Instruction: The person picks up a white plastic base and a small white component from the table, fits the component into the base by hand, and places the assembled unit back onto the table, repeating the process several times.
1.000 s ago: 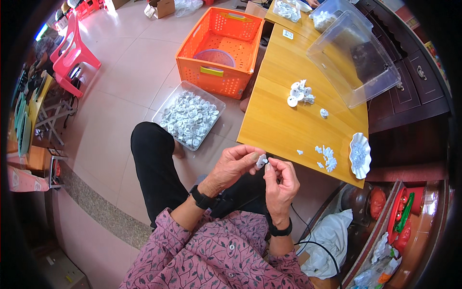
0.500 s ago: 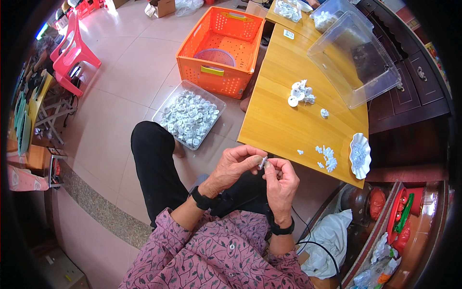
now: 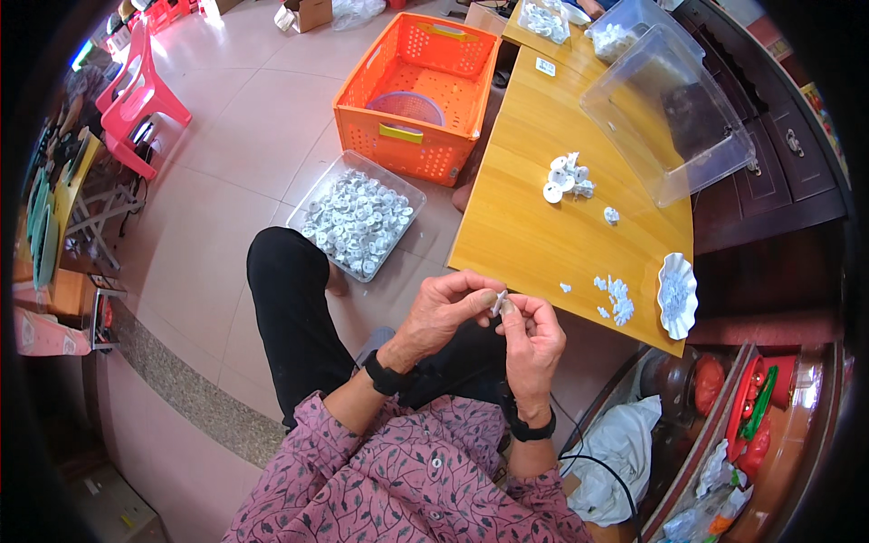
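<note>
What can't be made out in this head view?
Head view: white piece, mostly covered by left hand and right hand.
Head view: small parts on table, too small for exact shapes.
Head view: purple basket, lower part behind crate wall.
Head view: carton, cut off by top edge.

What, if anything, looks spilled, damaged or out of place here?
Mildly odd: small pale pieces lie scattered on the table beside the white scalloped dish of similar ones, with one stray piece off to their left, though perhaps set out deliberately. The white part between left hand and right hand is too small to judge for damage.
</note>
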`<action>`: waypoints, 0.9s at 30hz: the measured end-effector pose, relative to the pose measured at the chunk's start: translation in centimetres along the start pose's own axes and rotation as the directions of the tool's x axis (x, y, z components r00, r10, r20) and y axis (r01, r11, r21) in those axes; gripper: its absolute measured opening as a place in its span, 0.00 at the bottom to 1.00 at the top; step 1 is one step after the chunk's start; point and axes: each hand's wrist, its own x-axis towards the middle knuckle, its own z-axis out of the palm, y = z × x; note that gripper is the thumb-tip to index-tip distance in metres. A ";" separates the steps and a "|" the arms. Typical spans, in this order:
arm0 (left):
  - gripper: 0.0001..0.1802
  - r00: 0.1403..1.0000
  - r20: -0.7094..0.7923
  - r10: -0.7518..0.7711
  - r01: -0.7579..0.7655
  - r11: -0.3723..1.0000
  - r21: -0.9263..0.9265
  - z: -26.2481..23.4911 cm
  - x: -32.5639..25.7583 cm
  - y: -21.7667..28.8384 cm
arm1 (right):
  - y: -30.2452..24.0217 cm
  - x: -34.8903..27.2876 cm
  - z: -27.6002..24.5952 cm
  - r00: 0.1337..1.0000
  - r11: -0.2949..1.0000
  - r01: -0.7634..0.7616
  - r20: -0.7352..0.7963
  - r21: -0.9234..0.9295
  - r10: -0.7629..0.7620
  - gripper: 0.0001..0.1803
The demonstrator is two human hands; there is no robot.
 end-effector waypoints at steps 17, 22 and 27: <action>0.11 1.000 -0.013 0.002 -0.002 1.000 -0.001 -0.5 0.0 0.0 | -0.6 0.0 0.1 0.999 0.996 -0.050 -0.025 -0.077 0.048 0.06; 0.11 1.000 -0.022 0.001 0.000 0.999 0.034 -0.5 -0.1 0.1 | -0.2 0.0 0.1 0.999 0.994 -0.038 -0.018 -0.102 0.036 0.06; 0.11 1.000 -0.005 0.012 -0.011 0.996 0.092 -0.4 -0.1 0.3 | -0.3 0.0 0.4 1.000 0.990 -0.004 0.000 -0.144 0.004 0.06</action>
